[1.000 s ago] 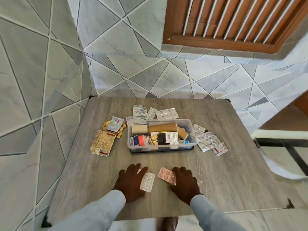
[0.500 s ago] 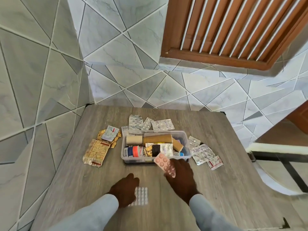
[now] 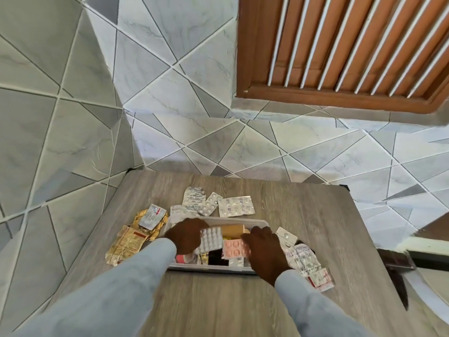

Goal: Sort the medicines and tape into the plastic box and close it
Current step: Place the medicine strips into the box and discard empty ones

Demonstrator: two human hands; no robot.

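A clear plastic box [image 3: 209,268] stands open in the middle of the wooden table [image 3: 218,307], packed with medicine packs and a tan tape roll [image 3: 232,230]. My left hand [image 3: 185,235] is over the box's left half and holds a white blister strip [image 3: 211,239]. My right hand [image 3: 266,251] is over the right half and holds a pink blister strip [image 3: 234,248]. Both strips are above the box's contents. The box's left wall is hidden by my sleeve.
Gold foil packs [image 3: 126,242] and a small silver strip [image 3: 153,216] lie left of the box. Silver blister strips [image 3: 234,206] lie behind it. More strips [image 3: 302,259] lie to its right. Tiled walls close the left and far sides; the table edge falls off on the right.
Both hands lifted their strips from the near table and carried them forward over the box. The view has tilted up and closer.
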